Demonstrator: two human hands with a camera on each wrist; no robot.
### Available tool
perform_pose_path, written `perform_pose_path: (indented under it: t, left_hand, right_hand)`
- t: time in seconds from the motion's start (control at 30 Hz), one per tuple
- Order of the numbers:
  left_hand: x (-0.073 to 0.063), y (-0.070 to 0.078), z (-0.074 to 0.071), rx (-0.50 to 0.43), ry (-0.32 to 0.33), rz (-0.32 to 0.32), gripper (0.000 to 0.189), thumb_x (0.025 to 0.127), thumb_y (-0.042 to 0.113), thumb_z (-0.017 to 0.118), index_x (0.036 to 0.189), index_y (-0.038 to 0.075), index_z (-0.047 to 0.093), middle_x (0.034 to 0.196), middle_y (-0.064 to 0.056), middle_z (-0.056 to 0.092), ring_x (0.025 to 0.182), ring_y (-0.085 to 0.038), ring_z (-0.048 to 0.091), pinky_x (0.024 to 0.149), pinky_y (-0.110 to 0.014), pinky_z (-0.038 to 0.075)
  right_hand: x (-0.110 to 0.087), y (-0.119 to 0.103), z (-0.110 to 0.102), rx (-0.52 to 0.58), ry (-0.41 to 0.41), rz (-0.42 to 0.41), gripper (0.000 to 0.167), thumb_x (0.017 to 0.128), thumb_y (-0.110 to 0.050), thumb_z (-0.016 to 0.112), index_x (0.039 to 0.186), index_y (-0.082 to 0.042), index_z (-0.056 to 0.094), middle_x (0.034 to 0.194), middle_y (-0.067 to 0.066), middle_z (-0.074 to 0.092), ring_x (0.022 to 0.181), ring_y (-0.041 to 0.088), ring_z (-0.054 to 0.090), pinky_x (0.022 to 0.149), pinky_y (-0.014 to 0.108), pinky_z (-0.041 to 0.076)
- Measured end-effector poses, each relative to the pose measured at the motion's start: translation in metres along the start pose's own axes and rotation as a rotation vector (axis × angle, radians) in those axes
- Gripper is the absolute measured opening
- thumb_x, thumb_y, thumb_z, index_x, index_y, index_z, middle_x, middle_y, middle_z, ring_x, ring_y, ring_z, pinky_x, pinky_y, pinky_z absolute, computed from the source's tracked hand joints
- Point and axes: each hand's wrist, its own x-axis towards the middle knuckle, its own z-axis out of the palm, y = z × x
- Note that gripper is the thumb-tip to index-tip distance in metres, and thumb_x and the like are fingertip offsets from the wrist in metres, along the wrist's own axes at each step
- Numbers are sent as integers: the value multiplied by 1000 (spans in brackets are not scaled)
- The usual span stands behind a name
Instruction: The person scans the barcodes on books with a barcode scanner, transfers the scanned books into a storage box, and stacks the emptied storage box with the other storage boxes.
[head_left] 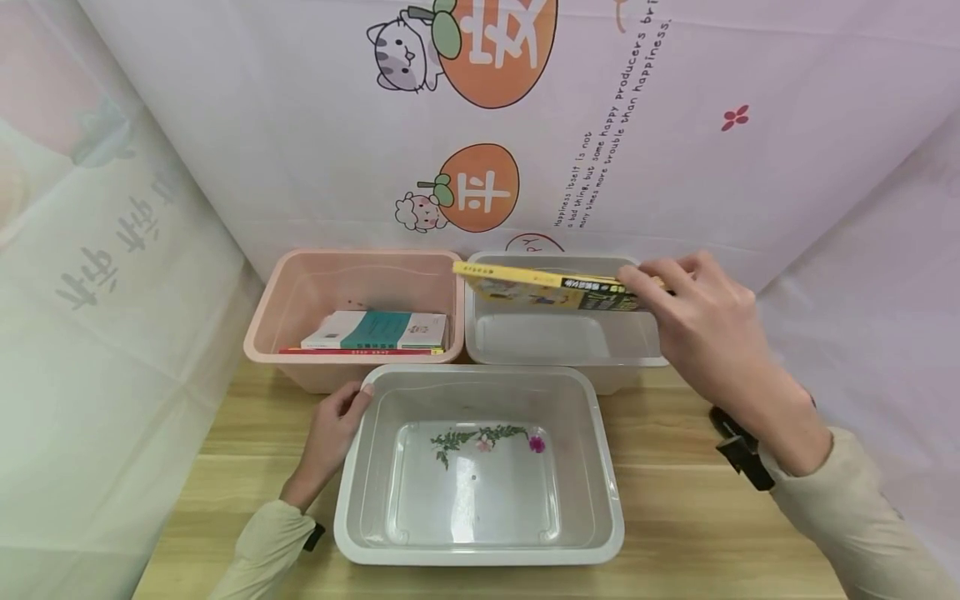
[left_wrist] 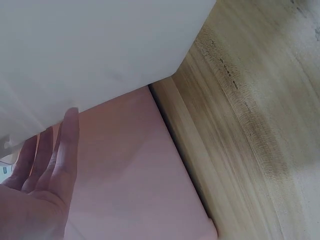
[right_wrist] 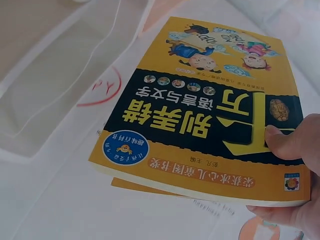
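Note:
My right hand [head_left: 701,321] pinches a yellow children's book [right_wrist: 200,115] by one end, thumb on its dark-banded cover. A second yellow edge [right_wrist: 145,190] shows beneath it. In the head view the book is tilted above the back right grey bin [head_left: 543,337]. My left hand [head_left: 330,437] holds the left back corner of the front grey bin [head_left: 474,557]. Its fingers [left_wrist: 67,145] lie against the outside of that bin, below the rim; its thumb is at the rim. Pressed-looking flowers and leaves [head_left: 483,440] show on the front bin's floor.
A pink bin [head_left: 262,329] at the back left holds several books [head_left: 382,331], a white-and-teal one on top and a red one along the front. All bins stand on a wood-grain table [head_left: 667,500]. A printed white cloth [head_left: 637,150] hangs behind and at the sides.

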Motion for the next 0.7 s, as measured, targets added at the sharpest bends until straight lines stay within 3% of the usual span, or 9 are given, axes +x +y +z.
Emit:
perform_pose_path:
  t: [0.17, 0.7]
  left_hand:
    - [0, 1, 0, -1, -3, 8, 27, 109, 25, 58, 118, 4, 73, 101, -16, 72, 80, -13, 63, 66, -24, 56]
    - [1, 1, 0, -1, -16, 8, 27, 109, 24, 59, 120, 4, 72, 104, -17, 73, 81, -14, 65, 66, -25, 57]
  right_hand:
    - [-6, 15, -4, -66, 14, 108, 29, 93, 5, 68, 119, -9, 71, 102, 15, 73, 86, 45, 62, 42, 65, 45]
    - [-29, 55, -23, -189, 1, 326, 27, 101, -4, 62, 127, -5, 67, 106, 25, 71, 88, 53, 56, 56, 70, 46]
